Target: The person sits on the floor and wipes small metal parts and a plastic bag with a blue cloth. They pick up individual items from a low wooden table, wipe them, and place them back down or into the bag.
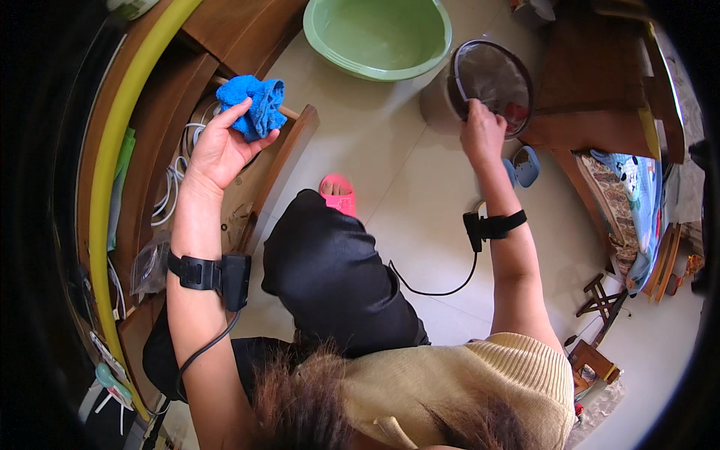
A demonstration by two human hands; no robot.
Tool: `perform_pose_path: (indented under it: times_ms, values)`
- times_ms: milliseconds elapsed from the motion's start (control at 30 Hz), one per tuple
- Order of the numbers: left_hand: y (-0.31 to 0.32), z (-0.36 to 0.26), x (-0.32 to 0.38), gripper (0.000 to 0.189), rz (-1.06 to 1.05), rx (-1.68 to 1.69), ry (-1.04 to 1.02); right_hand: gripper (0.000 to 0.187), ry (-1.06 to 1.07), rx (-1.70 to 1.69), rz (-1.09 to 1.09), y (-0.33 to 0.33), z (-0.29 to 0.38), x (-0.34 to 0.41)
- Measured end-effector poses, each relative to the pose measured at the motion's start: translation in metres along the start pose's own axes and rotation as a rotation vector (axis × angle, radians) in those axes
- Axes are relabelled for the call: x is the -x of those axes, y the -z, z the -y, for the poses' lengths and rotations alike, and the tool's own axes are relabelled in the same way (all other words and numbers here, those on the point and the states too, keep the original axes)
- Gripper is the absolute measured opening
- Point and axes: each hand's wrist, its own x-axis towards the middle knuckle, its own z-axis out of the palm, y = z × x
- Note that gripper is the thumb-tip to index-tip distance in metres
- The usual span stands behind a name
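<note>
My left hand [228, 138] holds a crumpled blue terry cloth [253, 104] between thumb and fingers. Below it is a pulled-out wooden drawer [284, 163], with white cables [169, 191] and small bits inside. My right hand [484, 132] is curled at the near rim of a round rubbish bin [439, 104], which has a clear plastic liner. A pale strip [459, 76] runs along the rim to my fingers; their tips are hidden. Something red [514, 111] lies inside the bin.
A green plastic basin [377, 39] stands on the tiled floor beyond the drawer. Blue slippers [526, 167] lie below the bin, near wooden furniture [590, 101]. My foot wears a pink slipper [338, 199]. A cable [436, 292] trails from my right forearm band [495, 226].
</note>
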Motion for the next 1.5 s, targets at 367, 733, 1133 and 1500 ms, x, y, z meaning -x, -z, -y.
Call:
perform_pose_path:
  times_ms: [367, 733, 1133, 1500]
  values:
    - [0.084, -0.002, 0.117, 0.046, -0.009, -0.036, -0.201, 0.046, 0.621, -0.628, 0.176, 0.312, 0.164, -0.004]
    - [0.164, 0.013, 0.207, 0.038, 0.256, 0.207, -0.384, 0.056, 1.224, -0.437, -0.387, 0.201, 0.437, 0.066]
    - [0.205, 0.018, 0.168, 0.028, -0.193, 0.055, -0.304, 0.077, 1.074, -0.938, 0.502, 0.157, 0.464, 0.035]
    - [0.254, 0.045, 0.107, 0.032, -0.243, -0.459, -0.23, 0.053, 0.786, -0.798, 0.497, 0.132, 0.446, -0.011]
